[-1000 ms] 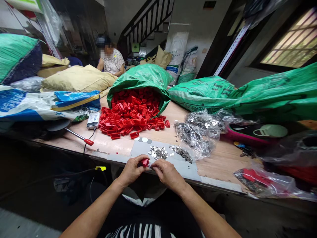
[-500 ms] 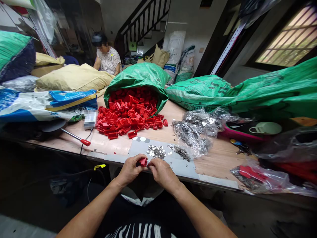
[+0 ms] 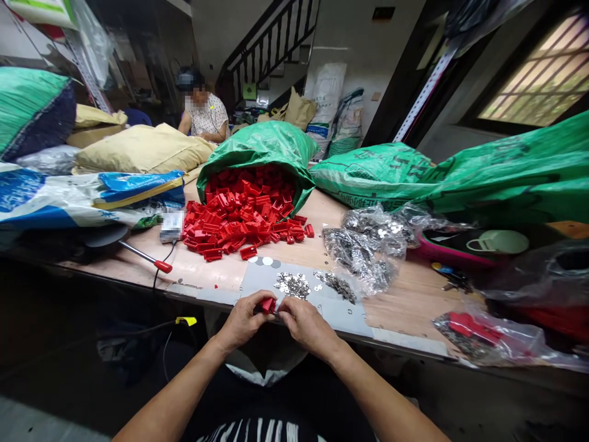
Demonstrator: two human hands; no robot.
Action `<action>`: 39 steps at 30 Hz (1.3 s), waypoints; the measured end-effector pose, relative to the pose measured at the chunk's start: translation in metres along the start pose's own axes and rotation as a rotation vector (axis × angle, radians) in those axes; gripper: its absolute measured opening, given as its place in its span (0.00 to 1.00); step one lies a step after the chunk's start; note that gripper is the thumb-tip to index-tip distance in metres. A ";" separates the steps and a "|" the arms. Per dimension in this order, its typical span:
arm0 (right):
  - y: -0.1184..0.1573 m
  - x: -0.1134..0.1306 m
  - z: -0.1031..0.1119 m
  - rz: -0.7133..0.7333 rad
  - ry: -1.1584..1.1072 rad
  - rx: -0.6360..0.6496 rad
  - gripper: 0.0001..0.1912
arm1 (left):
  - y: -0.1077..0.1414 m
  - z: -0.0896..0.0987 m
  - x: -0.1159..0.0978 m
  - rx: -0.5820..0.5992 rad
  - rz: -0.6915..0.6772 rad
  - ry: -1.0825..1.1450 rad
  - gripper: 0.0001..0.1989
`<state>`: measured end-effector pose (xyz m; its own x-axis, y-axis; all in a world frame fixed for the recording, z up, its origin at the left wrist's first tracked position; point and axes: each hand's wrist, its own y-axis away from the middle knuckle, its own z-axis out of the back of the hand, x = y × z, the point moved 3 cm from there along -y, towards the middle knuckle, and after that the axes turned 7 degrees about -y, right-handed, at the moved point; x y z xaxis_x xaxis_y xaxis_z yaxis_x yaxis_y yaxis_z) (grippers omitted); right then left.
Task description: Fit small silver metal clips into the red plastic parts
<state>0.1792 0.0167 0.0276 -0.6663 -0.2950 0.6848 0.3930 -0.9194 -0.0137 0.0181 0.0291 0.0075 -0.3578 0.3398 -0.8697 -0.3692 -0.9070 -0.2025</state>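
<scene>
My left hand [image 3: 245, 318] pinches a small red plastic part [image 3: 268, 305] at the table's front edge. Right beside it, my right hand [image 3: 301, 320] has its thumb and fingers pressed together at the part's right end; what they grip is too small to make out. Just behind the hands, a pile of flat silvery pieces [image 3: 293, 285] and a pile of darker metal pieces [image 3: 338, 286] lie on a grey sheet [image 3: 257, 279]. Further back, many red parts [image 3: 239, 215] spill from a green sack [image 3: 271, 138].
Clear bags of metal pieces [image 3: 356, 261] lie right of the piles. A red-tipped lever [image 3: 163, 266] sticks out at the left. Green sacks [image 3: 381, 172] and a pink tray with a pale cup [image 3: 504, 241] stand right. Another person [image 3: 207, 116] sits behind the sacks.
The whole view has shifted slightly, so things appear a little lower and further right. Both hands keep nearly the same pose around the red part. The other person's forearm now shows lower, near the sacks.
</scene>
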 end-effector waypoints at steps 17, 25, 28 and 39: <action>0.002 0.007 -0.006 -0.036 0.117 0.008 0.07 | 0.001 -0.005 -0.004 -0.041 -0.049 -0.048 0.15; 0.024 0.008 0.015 0.043 -0.369 -0.101 0.07 | 0.016 -0.009 -0.030 -0.258 0.314 0.782 0.07; 0.031 0.020 0.020 0.069 -0.414 -0.057 0.09 | 0.018 -0.018 -0.039 -0.175 0.448 1.208 0.08; 0.033 0.038 0.025 0.106 -0.229 -0.039 0.17 | 0.023 -0.024 -0.055 -0.249 0.691 1.515 0.10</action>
<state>0.1832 -0.0183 0.0712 -0.4598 -0.3282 0.8252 0.4254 -0.8971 -0.1197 0.0500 -0.0164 0.0396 0.7604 -0.5051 -0.4083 -0.3190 -0.8381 0.4426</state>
